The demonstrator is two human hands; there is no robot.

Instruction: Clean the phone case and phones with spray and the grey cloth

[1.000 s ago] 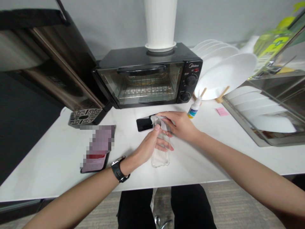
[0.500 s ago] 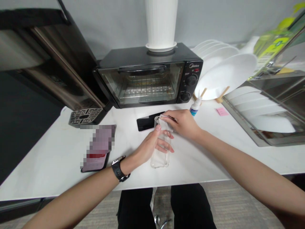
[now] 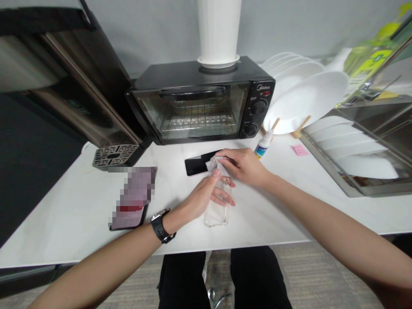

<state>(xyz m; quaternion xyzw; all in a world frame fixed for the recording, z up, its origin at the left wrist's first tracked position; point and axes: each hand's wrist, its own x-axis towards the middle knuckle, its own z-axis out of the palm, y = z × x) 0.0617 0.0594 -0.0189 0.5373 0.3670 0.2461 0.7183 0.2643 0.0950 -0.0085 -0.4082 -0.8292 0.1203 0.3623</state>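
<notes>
A clear phone case (image 3: 217, 216) is held upright over the counter in my left hand (image 3: 204, 191), thumb on the near face and fingers showing through from behind. My right hand (image 3: 246, 166) pinches a white tissue (image 3: 212, 165) against the top corner of the case. Part of the tissue is hidden under my right fingers. Just behind the case lies a black-screened phone (image 3: 197, 165), partly covered by my right hand. A small white bottle with a blue label (image 3: 262, 146) stands beyond my right knuckles.
A toaster oven (image 3: 199, 112) stands at the back, bearing a white pot (image 3: 219, 34). A drinks machine (image 3: 116, 156) and a blurred-out phone-shaped item (image 3: 137, 193) are at left. At right are white plates (image 3: 309, 101), a pink sticky note (image 3: 300, 149) and a sink (image 3: 349, 189).
My right hand has shifted slightly left along the top of the case, and the tissue now folds over its left corner. My left hand keeps its hold.
</notes>
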